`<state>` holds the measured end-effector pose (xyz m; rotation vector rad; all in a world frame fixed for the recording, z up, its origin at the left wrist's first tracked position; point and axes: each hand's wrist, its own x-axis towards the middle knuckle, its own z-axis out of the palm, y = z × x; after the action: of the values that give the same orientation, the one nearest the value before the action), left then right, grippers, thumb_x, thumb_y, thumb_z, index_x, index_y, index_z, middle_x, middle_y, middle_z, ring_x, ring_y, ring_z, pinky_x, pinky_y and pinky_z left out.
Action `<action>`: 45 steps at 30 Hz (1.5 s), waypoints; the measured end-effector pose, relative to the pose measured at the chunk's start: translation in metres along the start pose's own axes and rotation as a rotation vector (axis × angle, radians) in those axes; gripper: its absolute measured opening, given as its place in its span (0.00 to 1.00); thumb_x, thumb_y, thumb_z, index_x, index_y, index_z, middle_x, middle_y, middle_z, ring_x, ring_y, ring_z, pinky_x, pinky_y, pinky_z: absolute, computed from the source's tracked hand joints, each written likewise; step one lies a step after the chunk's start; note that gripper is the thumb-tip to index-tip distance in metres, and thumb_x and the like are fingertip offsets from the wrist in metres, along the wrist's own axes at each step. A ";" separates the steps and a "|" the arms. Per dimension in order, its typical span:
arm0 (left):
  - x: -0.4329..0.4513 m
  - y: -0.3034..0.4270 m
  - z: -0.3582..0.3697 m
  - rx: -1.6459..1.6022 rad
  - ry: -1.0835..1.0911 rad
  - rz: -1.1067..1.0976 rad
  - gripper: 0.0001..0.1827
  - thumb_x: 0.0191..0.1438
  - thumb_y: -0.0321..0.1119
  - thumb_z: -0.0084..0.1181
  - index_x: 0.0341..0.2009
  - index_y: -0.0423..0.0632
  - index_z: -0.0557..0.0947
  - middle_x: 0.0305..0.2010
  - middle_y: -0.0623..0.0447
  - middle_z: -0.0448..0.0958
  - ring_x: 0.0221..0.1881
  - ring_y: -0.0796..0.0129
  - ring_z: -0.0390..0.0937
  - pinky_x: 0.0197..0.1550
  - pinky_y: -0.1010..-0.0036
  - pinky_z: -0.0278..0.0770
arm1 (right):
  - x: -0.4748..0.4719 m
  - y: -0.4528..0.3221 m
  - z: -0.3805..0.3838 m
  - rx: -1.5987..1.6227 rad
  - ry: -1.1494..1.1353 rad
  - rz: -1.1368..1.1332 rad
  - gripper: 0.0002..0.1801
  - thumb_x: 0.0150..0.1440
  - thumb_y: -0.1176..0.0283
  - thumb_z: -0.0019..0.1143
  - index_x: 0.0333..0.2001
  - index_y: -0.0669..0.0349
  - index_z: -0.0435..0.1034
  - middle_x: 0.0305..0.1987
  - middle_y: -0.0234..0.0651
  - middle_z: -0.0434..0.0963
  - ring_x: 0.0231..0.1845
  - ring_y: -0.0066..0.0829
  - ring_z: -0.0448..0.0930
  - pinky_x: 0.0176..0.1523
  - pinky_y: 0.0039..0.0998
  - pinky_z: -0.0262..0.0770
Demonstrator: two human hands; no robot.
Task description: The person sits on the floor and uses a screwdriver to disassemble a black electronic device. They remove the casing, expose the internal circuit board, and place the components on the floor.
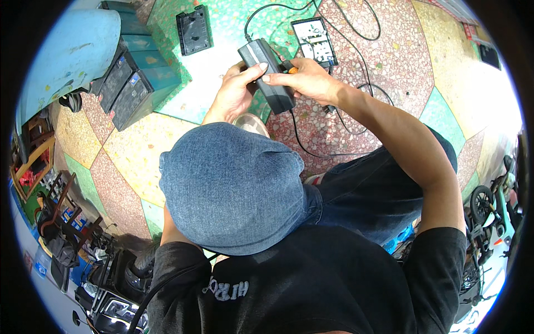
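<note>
A black charger brick (pixel 267 75) with a light stripe along its side is held between my two hands, tilted above the floor. My left hand (pixel 238 89) grips its left side, the thumb lying on top. From the right, my right hand (pixel 311 79) presses its thumb on the casing. An orange-and-black object (pixel 293 70) shows within that hand, too covered to identify. Black cables leave both ends of the charger. Beyond it lies an open case with a circuit board (pixel 313 41). A separate black plastic housing half (pixel 195 31) rests at the upper left.
Battery blocks (pixel 129 85) stand on the left beside a light-blue panel (pixel 71 50). A black cable (pixel 363 54) loops across the terrazzo floor (pixel 400 67). Chairs (pixel 62 221) and a motorbike (pixel 117 309) are at lower left; more bikes (pixel 486 208) are at right.
</note>
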<state>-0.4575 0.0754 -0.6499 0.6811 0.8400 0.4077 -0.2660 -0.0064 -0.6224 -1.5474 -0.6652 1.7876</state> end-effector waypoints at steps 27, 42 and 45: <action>0.008 -0.012 -0.012 -0.033 -0.027 -0.020 0.24 0.64 0.29 0.58 0.60 0.29 0.73 0.56 0.42 0.79 0.57 0.58 0.78 0.64 0.61 0.75 | 0.013 0.024 -0.010 0.075 -0.038 0.043 0.34 0.52 0.61 0.76 0.53 0.77 0.72 0.38 0.41 0.82 0.33 0.24 0.82 0.32 0.24 0.76; 0.003 0.000 -0.008 0.043 -0.011 -0.009 0.26 0.63 0.33 0.62 0.60 0.30 0.74 0.54 0.44 0.80 0.54 0.61 0.79 0.62 0.64 0.75 | 0.013 0.011 -0.014 -0.074 -0.107 0.033 0.31 0.59 0.58 0.74 0.54 0.73 0.73 0.35 0.31 0.80 0.31 0.17 0.77 0.33 0.22 0.72; 0.001 -0.003 -0.003 0.055 0.000 -0.006 0.26 0.62 0.32 0.63 0.60 0.30 0.74 0.54 0.44 0.80 0.54 0.61 0.79 0.61 0.65 0.75 | 0.013 0.020 -0.005 -0.009 -0.053 0.023 0.35 0.54 0.58 0.77 0.53 0.78 0.72 0.35 0.35 0.80 0.31 0.20 0.79 0.31 0.23 0.73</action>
<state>-0.4592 0.0750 -0.6543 0.7291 0.8559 0.3801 -0.2650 -0.0096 -0.6462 -1.5241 -0.6844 1.8512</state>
